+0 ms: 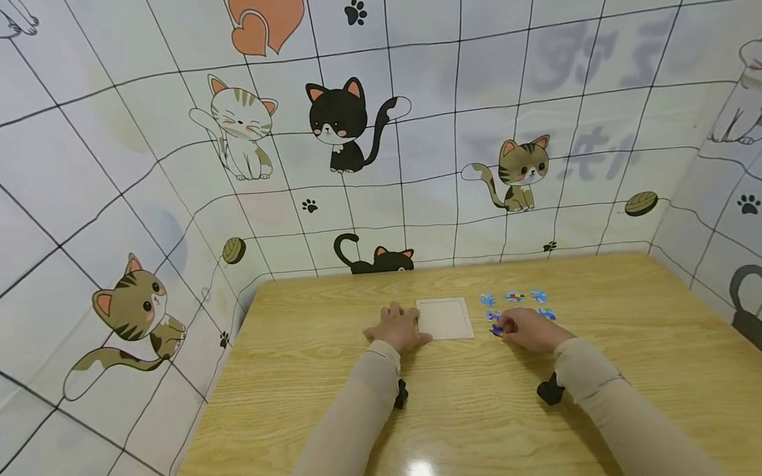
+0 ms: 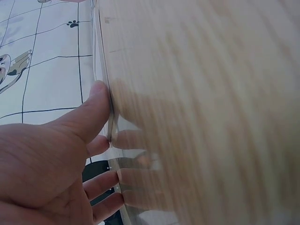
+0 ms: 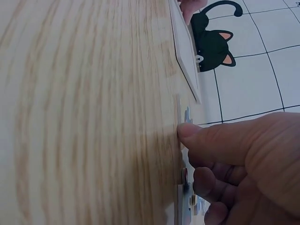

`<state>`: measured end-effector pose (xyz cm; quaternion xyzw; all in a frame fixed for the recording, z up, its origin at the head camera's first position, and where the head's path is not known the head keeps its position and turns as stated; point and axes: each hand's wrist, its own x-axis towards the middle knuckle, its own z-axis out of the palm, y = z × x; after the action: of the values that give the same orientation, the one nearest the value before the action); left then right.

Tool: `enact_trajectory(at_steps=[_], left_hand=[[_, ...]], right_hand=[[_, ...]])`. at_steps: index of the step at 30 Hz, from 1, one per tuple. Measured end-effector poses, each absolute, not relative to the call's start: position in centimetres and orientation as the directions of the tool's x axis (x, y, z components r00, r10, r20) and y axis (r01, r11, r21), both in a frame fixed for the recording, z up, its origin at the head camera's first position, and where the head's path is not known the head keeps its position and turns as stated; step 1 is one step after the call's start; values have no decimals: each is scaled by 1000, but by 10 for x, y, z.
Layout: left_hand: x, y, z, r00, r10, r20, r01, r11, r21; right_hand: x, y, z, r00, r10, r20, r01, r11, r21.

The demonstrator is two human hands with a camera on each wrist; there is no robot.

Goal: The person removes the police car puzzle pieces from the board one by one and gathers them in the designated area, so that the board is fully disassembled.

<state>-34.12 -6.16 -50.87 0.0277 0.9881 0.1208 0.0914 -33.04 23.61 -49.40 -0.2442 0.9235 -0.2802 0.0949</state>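
Observation:
My left hand [image 1: 395,327] rests on the table with fingers spread, its thumb and fingertips right at the left edge of a pale square puzzle frame [image 1: 445,319]. To the right of the frame, my right hand [image 1: 531,328] pinches a dark blue jigsaw piece [image 1: 495,330] between thumb and curled fingers, low at the tabletop. In the right wrist view the thumb [image 3: 190,131] presses on the thin edge of a piece. More blue jigsaw pieces [image 1: 488,299] lie flat in rows just beyond the right hand, which hides some of them.
The wooden table [image 1: 468,420] ends at the back against a hanging cloth [image 1: 430,192] printed with cats and grid lines. Cloth also hangs on the left and right sides. Black wrist cameras [image 1: 550,391] sit under both sleeves, close above the tabletop.

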Motion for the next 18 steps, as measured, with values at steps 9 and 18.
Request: enact_trajectory(at_steps=[9,18], left_hand=[[-339,-62,-505,-980,92,-178,45,967,251],[-337,-66,-499,-973,113,-203,45,949,313]], right_hand=[[-330,238,-493,-864,-498,-73,-374,733,-568],[-332,244,-490,-853,-521,27,-442,695,-567]])
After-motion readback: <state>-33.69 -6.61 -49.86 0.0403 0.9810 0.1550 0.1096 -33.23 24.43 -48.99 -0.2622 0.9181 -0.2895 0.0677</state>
